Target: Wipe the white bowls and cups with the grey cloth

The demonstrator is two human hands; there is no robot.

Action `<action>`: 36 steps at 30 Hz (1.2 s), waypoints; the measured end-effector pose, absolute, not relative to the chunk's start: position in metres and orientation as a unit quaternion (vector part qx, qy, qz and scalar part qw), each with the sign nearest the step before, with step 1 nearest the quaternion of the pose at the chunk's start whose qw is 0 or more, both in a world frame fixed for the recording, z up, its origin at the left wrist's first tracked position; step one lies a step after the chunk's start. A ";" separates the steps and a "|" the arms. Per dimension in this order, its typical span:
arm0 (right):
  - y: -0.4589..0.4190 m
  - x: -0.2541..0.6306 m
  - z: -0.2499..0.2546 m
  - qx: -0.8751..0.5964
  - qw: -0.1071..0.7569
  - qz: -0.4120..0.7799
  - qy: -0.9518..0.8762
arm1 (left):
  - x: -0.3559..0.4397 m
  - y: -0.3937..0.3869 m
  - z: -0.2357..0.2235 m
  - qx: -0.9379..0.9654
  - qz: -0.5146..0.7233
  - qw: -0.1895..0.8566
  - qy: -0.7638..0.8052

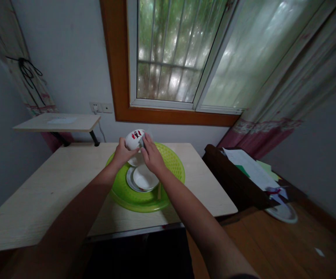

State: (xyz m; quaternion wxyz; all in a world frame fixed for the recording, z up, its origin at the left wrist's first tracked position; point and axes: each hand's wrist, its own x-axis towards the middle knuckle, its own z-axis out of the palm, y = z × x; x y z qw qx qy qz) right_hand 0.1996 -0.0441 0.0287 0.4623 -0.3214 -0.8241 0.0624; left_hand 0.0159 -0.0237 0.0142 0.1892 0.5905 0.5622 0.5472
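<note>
A white bowl (pixel 133 140) with red and black marks is tilted on its side above the green basket (pixel 172 162). My left hand (pixel 123 152) is wrapped round its lower left side. On the bowl's right side, my right hand (pixel 153 155) presses with fingers held together. A pale patch shows by those fingertips, perhaps thin cloth or paper; I cannot make it out. Below my hands, a white bowl (pixel 146 177) rests on a white plate (pixel 131 181) in the basket. Another white dish (pixel 135 159) is partly hidden behind them. Chopsticks (pixel 159 191) lie at the right.
The basket stands on a pale wooden table (pixel 69 170) against the window wall. A small raised shelf (pixel 57 122) is at the back left. To the right, papers (pixel 249 166) lie on a dark brown piece of furniture (pixel 228 178), with a round white object (pixel 282 212) below.
</note>
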 end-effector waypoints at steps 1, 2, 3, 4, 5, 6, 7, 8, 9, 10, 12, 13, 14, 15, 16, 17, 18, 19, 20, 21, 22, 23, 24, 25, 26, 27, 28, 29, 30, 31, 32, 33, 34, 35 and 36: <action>-0.040 0.202 0.026 -0.333 0.479 0.093 -0.807 | 0.016 -0.024 0.015 0.585 0.553 0.191 0.562; -0.036 0.204 0.023 -0.345 0.495 0.124 -0.788 | 0.016 -0.024 0.015 0.581 0.555 0.193 0.563; -0.033 0.206 0.021 -0.360 0.505 0.153 -0.769 | 0.016 -0.025 0.016 0.579 0.556 0.195 0.564; -0.030 0.208 0.018 -0.373 0.513 0.179 -0.752 | 0.017 -0.026 0.017 0.579 0.556 0.197 0.562; -0.027 0.210 0.016 -0.382 0.519 0.200 -0.738 | 0.018 -0.027 0.019 0.581 0.557 0.201 0.558; -0.026 0.211 0.014 -0.388 0.524 0.217 -0.726 | 0.018 -0.028 0.020 0.583 0.559 0.205 0.552; -0.025 0.211 0.013 -0.390 0.528 0.227 -0.719 | 0.019 -0.029 0.021 0.586 0.560 0.211 0.546; -0.024 0.211 0.012 -0.391 0.532 0.232 -0.715 | 0.020 -0.030 0.021 0.588 0.559 0.218 0.542; -0.024 0.211 0.011 -0.391 0.534 0.230 -0.714 | 0.020 -0.030 0.021 0.591 0.556 0.222 0.540; -0.025 0.211 0.012 -0.392 0.534 0.223 -0.716 | 0.020 -0.030 0.021 0.594 0.551 0.225 0.541; -0.026 0.211 0.013 -0.391 0.527 0.199 -0.728 | 0.020 -0.029 0.019 0.606 0.534 0.222 0.546; -0.027 0.211 0.014 -0.386 0.522 0.184 -0.738 | 0.020 -0.029 0.018 0.614 0.525 0.218 0.548; -0.028 0.211 0.016 -0.378 0.518 0.170 -0.749 | 0.019 -0.028 0.017 0.622 0.516 0.213 0.549; -0.030 0.211 0.018 -0.368 0.513 0.155 -0.759 | 0.019 -0.028 0.016 0.631 0.507 0.208 0.550; -0.031 0.211 0.020 -0.358 0.509 0.139 -0.771 | 0.019 -0.028 0.015 0.638 0.498 0.203 0.551; -0.033 0.211 0.022 -0.347 0.503 0.124 -0.782 | 0.020 -0.028 0.015 0.645 0.489 0.199 0.553; -0.035 0.211 0.024 -0.337 0.495 0.107 -0.794 | 0.020 -0.029 0.015 0.649 0.481 0.195 0.557; -0.038 0.211 0.025 -0.326 0.486 0.089 -0.806 | 0.021 -0.030 0.016 0.651 0.473 0.191 0.561; -0.040 0.210 0.027 -0.315 0.476 0.070 -0.818 | 0.022 -0.031 0.017 0.655 0.464 0.189 0.566; -0.042 0.209 0.028 -0.303 0.465 0.051 -0.830 | 0.023 -0.033 0.019 0.658 0.456 0.188 0.569; -0.044 0.208 0.029 -0.290 0.452 0.032 -0.843 | 0.024 -0.035 0.020 0.663 0.447 0.187 0.571; -0.046 0.207 0.030 -0.278 0.439 0.015 -0.854 | 0.025 -0.037 0.022 0.669 0.438 0.187 0.571; -0.047 0.206 0.031 -0.267 0.429 0.002 -0.863 | 0.026 -0.039 0.023 0.673 0.432 0.187 0.571; -0.048 0.205 0.031 -0.259 0.422 -0.006 -0.869 | 0.027 -0.041 0.025 0.676 0.429 0.189 0.568; -0.047 0.205 0.031 -0.255 0.421 -0.007 -0.870 | 0.027 -0.041 0.025 0.677 0.430 0.191 0.566; -0.047 0.205 0.031 -0.256 0.427 -0.002 -0.867 | 0.027 -0.041 0.025 0.676 0.434 0.193 0.564; -0.045 0.205 0.031 -0.260 0.438 0.009 -0.861 | 0.028 -0.041 0.024 0.672 0.440 0.195 0.562; -0.043 0.206 0.031 -0.267 0.451 0.024 -0.851 | 0.027 -0.039 0.023 0.668 0.447 0.199 0.560; -0.041 0.208 0.031 -0.275 0.465 0.042 -0.840 | 0.027 -0.038 0.021 0.663 0.454 0.202 0.559; -0.038 0.210 0.031 -0.284 0.479 0.062 -0.828 | 0.026 -0.036 0.019 0.658 0.463 0.206 0.558; -0.035 0.212 0.030 -0.293 0.492 0.082 -0.815 | 0.025 -0.033 0.017 0.654 0.470 0.211 0.554; -0.032 0.214 0.029 -0.303 0.503 0.102 -0.803 | 0.024 -0.031 0.015 0.648 0.478 0.211 0.553; -0.030 0.216 0.027 -0.313 0.514 0.120 -0.790 | 0.022 -0.029 0.013 0.643 0.488 0.215 0.550; -0.027 0.217 0.025 -0.321 0.524 0.137 -0.777 | 0.021 -0.026 0.011 0.638 0.497 0.224 0.544; -0.024 0.218 0.023 -0.329 0.534 0.154 -0.764 | 0.019 -0.025 0.009 0.633 0.508 0.240 0.532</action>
